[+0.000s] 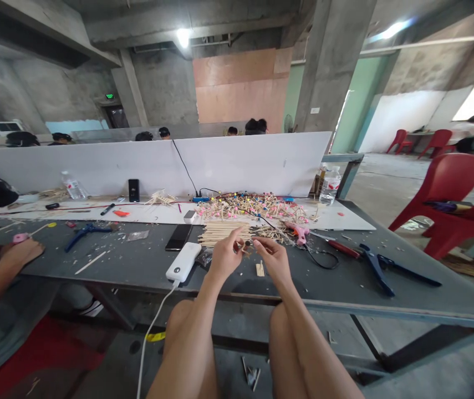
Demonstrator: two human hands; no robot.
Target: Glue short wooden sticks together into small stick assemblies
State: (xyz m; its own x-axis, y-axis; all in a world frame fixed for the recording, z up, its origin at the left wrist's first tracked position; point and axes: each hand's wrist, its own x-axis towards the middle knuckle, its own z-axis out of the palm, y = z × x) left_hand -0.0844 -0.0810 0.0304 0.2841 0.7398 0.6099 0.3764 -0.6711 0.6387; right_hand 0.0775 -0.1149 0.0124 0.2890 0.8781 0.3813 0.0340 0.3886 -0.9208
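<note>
My left hand (226, 254) and my right hand (270, 255) are held close together just above the grey table (137, 260), fingers pinched around a small wooden piece (246, 247) between them; what it is exactly is too small to tell. Right behind the hands lies a stack of wooden sticks (220, 231). Beyond that is a heap of small stick-built pieces with pink and coloured tips (253, 208). A short wood offcut (260, 269) rests on the table under my right hand.
A white power bank (183, 261) with its cable and a black phone (178, 236) lie to the left. A pink glue gun (297, 230), red-handled tool (342, 248) and blue cutters (380, 269) lie right. Another person's hand (20, 252) rests at far left. Red chairs (448, 205) stand right.
</note>
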